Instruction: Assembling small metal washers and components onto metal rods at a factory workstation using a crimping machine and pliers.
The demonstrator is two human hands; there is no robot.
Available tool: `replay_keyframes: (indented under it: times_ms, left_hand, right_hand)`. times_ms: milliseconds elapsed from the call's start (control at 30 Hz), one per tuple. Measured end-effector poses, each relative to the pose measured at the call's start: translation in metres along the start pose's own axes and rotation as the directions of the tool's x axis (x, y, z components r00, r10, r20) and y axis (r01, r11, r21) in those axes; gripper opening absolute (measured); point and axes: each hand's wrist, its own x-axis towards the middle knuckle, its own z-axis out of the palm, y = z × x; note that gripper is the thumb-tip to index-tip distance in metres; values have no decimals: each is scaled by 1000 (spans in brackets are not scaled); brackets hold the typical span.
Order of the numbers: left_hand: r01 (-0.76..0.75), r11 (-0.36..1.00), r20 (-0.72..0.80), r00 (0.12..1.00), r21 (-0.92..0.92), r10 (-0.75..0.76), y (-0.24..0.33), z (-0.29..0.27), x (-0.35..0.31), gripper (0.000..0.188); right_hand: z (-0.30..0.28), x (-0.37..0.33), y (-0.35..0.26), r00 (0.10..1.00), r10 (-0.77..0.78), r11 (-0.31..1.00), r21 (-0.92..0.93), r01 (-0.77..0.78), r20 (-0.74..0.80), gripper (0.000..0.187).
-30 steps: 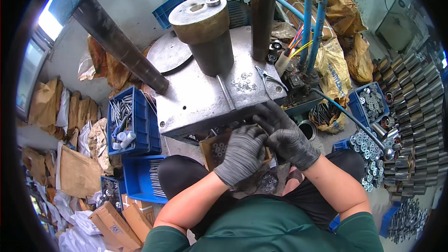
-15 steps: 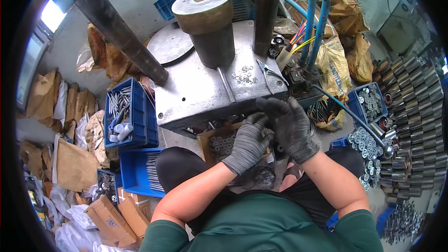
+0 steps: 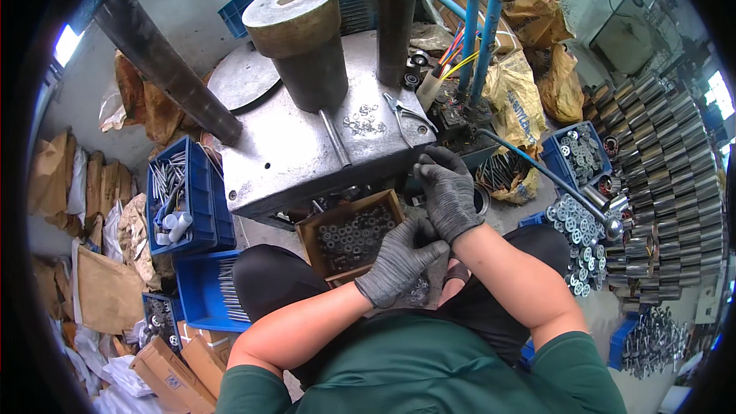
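Both my hands wear grey knitted work gloves with darker, stained fingers. My left hand [image 3: 400, 264] is low in front of me, beside the right corner of a cardboard box [image 3: 305, 239]. Its thumb stands apart from the fingers, whose tips come close to the right glove's cuff; nothing shows in it. Higher up, my right hand [image 3: 451, 195] hovers near the press table's front edge. Its fingers are curled in toward the thumb, and whatever they may hold is hidden. Many small dark ring-shaped parts [image 3: 353, 238] lie inside the box.
On the metal press table [image 3: 287, 149] are circlip pliers [image 3: 409, 116], small retaining rings [image 3: 364, 119], a rod [image 3: 334, 138] and a thick cylinder [image 3: 295, 31]. A blue bin [image 3: 203, 291] with shafts stands left. A ball-ended lever [image 3: 552, 180] extends right, near stacked metal tubes [image 3: 667, 207].
My hands have drawn apart: the left has dropped lower, and the right's spread fingers have curled. The view has shifted right, and more of the cardboard box shows.
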Motion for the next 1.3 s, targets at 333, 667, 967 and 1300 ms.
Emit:
replay_keyframes:
  times_ms: [333, 667, 967, 1300]
  left_hand:
    - [-183, 977, -117, 974, 107, 196, -4, 6, -3, 21]
    - [-317, 928, -62, 940, 197, 335, 9, 8, -9, 21]
    - [-441, 810, 97, 893, 387, 439, 10, -7, -13, 19]
    - [-242, 892, -225, 912, 381, 344, -11, -52, 0, 24]
  right_hand:
    - [-15, 18, 9, 994, -110, 992, -57, 110, 13, 27]
    - [35, 3, -19, 998, 48, 971, 231, -54, 33, 17]
    - [33, 8, 4, 961, 48, 989, -151, -6, 274, 63]
    - [4, -37, -58, 915, 22, 708, -653, 270, 402, 26]
